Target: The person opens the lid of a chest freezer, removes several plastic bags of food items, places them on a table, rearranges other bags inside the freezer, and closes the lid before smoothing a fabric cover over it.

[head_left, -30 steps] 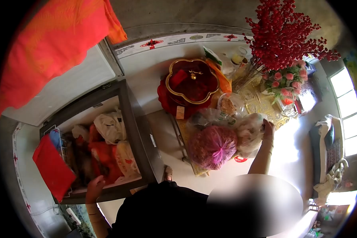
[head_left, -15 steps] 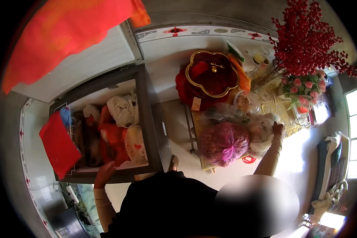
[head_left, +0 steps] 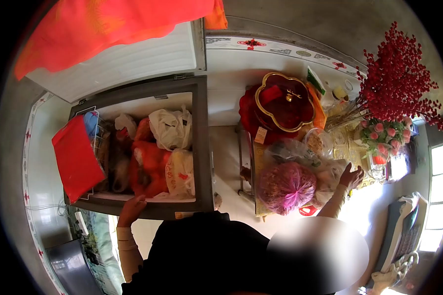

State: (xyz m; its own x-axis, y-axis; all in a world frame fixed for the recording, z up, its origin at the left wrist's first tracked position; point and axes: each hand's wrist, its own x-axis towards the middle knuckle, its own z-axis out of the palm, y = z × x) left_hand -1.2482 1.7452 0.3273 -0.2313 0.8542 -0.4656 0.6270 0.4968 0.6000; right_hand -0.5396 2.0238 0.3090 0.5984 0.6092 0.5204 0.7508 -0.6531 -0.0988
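We have our right hand (head_left: 352, 178) let go, fingers spread, just beside the clear bag (head_left: 330, 183), which lies to its left on the gold-covered table (head_left: 259, 164). Farther left of that hand sits the pink bag (head_left: 288, 189), with the red lidded box (head_left: 283, 115) beyond. Our left hand (head_left: 131, 210) rests on the front rim of the chest freezer (head_left: 174, 211); whether it grips, we can't tell. Red bags (head_left: 155, 164) lie inside, just past its fingers.
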